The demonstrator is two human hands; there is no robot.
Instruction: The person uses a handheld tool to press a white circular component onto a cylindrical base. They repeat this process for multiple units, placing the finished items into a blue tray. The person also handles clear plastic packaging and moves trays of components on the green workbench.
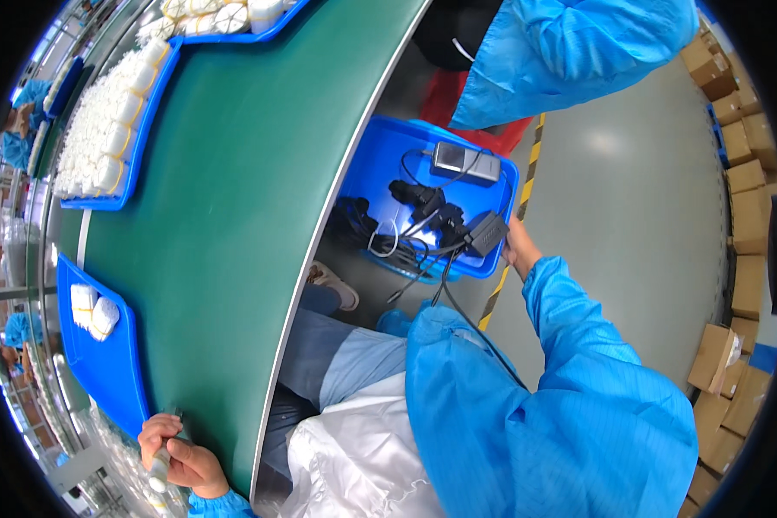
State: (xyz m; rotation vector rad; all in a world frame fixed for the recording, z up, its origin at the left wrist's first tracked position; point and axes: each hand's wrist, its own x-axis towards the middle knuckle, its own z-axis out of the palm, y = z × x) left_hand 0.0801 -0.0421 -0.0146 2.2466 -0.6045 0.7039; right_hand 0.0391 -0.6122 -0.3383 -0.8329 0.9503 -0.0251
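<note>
My left hand [190, 464] is closed around a pale, stick-shaped object [158, 475] at the near left of the green table; a dark end shows above the fingers, and its exact kind is unclear. Beside it lies a blue tray [116, 371] with a few white, banded bundles [95, 311]. My right hand [520, 248] grips the right side of a blue plastic bin [367, 160], its fingers partly hidden by the wall. Inside the bin are black power adapters [488, 233], tangled black cables [427, 246] and a grey-and-black box-shaped device [466, 164]. One cable hangs over the near rim.
The green table [233, 190] runs along my left, with a blue tray of white bundles [116, 129] farther off. A person's blue sleeve [570, 60] is close by at the far side. Cardboard boxes [747, 293] line the right, past yellow-black floor tape [533, 160].
</note>
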